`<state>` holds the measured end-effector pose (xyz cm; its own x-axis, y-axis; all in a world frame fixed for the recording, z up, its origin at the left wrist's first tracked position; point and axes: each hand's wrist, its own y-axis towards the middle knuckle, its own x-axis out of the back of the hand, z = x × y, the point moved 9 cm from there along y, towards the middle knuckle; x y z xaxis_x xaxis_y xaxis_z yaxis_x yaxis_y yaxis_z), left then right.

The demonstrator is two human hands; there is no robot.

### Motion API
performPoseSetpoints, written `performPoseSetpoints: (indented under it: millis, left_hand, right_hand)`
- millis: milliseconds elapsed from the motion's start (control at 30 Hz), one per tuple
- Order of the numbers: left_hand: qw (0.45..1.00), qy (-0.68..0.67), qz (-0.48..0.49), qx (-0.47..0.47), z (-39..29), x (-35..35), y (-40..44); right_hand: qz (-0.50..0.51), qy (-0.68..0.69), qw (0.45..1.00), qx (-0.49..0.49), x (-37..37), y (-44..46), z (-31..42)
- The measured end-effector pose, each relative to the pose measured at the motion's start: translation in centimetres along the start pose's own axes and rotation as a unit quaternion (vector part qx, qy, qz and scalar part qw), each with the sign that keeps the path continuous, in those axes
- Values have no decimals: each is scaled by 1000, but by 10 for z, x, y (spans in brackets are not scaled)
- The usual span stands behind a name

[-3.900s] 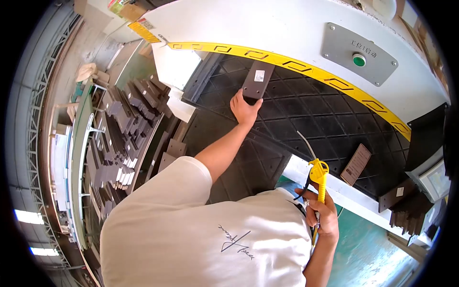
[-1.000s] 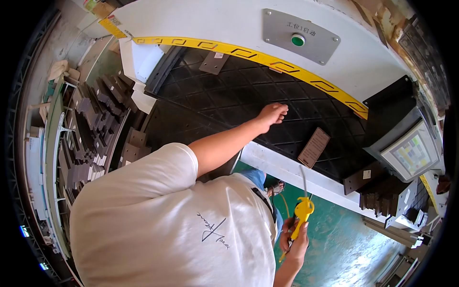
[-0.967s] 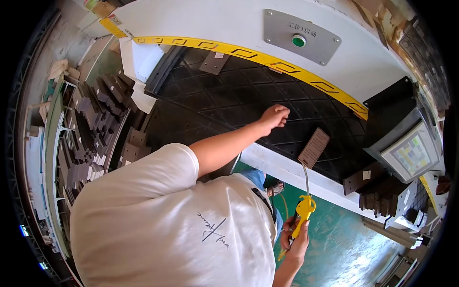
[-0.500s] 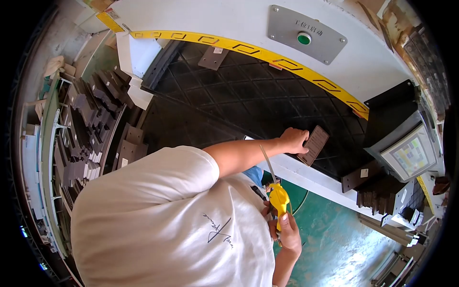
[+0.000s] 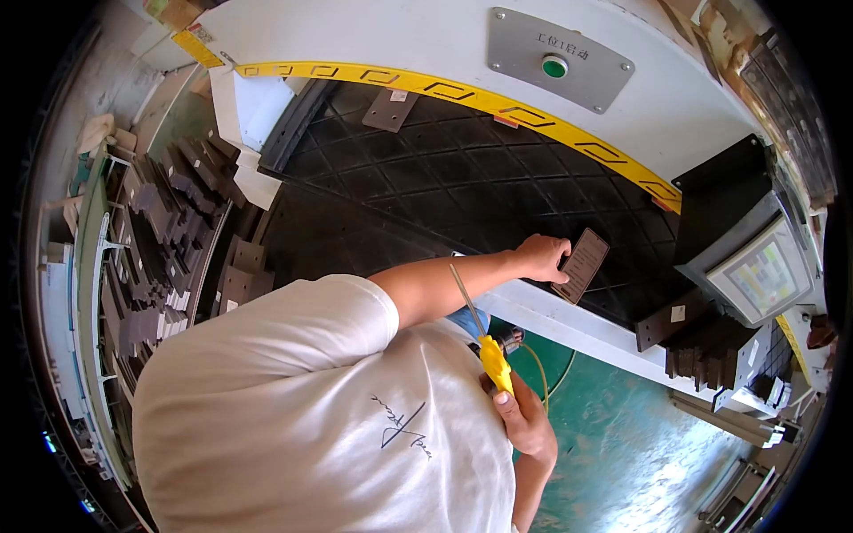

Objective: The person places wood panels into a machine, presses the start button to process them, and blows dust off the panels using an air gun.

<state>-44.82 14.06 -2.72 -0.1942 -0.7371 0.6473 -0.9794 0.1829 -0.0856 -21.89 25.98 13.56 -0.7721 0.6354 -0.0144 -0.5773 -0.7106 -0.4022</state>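
My left hand [image 5: 541, 258] reaches over the black table with bent fingers. Its thumb and fingertips meet the near edge of a mobile phone [image 5: 583, 264], whose lit screen shows lines of text too small to read. The phone overlaps the table's white front rail; whether it rests there or is held up is hard to tell. Close to my body, my right hand [image 5: 526, 419] is closed around a yellow air blow gun [image 5: 495, 362] with a long thin metal nozzle pointing up and left. A thin yellow hose [image 5: 538, 362] runs beside it.
A white machine guard with a yellow strip [image 5: 462, 95] and green button [image 5: 554, 66] spans the back. A drilled metal plate [image 5: 389, 110] lies on the table [image 5: 462, 169]. Stacked dark plates [image 5: 711, 360] and a touchscreen [image 5: 764, 275] stand right; racked metal parts [image 5: 169, 240] fill the left.
My right hand and the blow gun have shifted left, and the nozzle has swung left with them. My left hand stays at the phone. The view has moved slightly.
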Motion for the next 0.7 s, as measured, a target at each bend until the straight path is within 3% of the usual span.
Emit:
performPoseSetpoints:
  millis: [67, 267, 467, 700]
  left_hand:
    - [1000, 21, -15, -11, -1, -2, 2]
    - [992, 60, -88, 70, 25, -14, 27]
    - [996, 47, -65, 30, 1, -4, 5]
    - [998, 14, -27, 57, 12, -9, 12]
  right_hand:
    - [0, -6, 1000, -6, 0, -1, 1]
    - [20, 11, 1000, -14, 3, -3, -4]
    - [6, 8, 1000, -9, 4, -3, 1]
    - [1, -1, 1000, -17, 7, -4, -1]
